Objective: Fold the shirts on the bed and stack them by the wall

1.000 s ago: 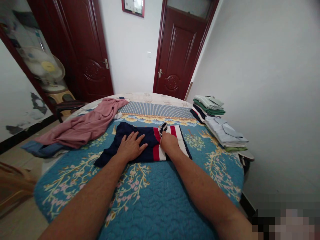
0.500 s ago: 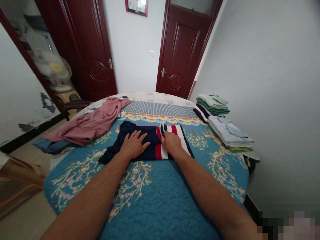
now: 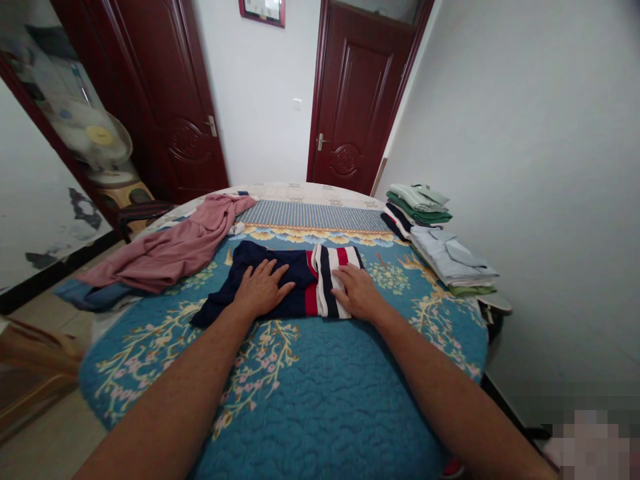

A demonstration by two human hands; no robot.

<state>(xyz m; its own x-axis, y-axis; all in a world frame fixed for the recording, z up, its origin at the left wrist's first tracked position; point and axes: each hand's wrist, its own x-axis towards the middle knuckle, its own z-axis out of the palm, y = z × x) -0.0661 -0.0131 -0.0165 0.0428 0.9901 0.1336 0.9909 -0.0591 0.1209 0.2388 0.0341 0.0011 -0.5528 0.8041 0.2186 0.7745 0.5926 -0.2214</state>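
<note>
The fingers (image 3: 279, 273) of the left hand (image 3: 259, 291) are lying spread and flat, the thumb angling off toward the right, and they are pinching nothing; they are resting on the dark part of a navy garment (image 3: 299, 293). The right hand (image 3: 359, 293) is resting on the same cloth, its fingers loosely parted, its thumb standing off from the rest, with nothing visibly gripped between them. From where I'm standing, the garment is lying directly under both hands rather than off to one side, so neither is having to reach for it.

What is mattering most is how the cloth is running: its long axis is stretching left to right, crosswise to the two forearms, which are extending from the near side. The right hand is covering part of the striped end (image 3: 326, 283), where red, white and navy bands are running near to far; it is plainly the nearer of the two to that end's outer edge. The left hand is sitting closer to the middle, and a plain navy corner is trailing out beyond it toward the near left.

All of this is lying on the table (image 3: 310, 400), between a crumpled pink garment (image 3: 175, 253) on the left and a folded stack (image 3: 453, 257) on the right, both apart from the hands.
</note>
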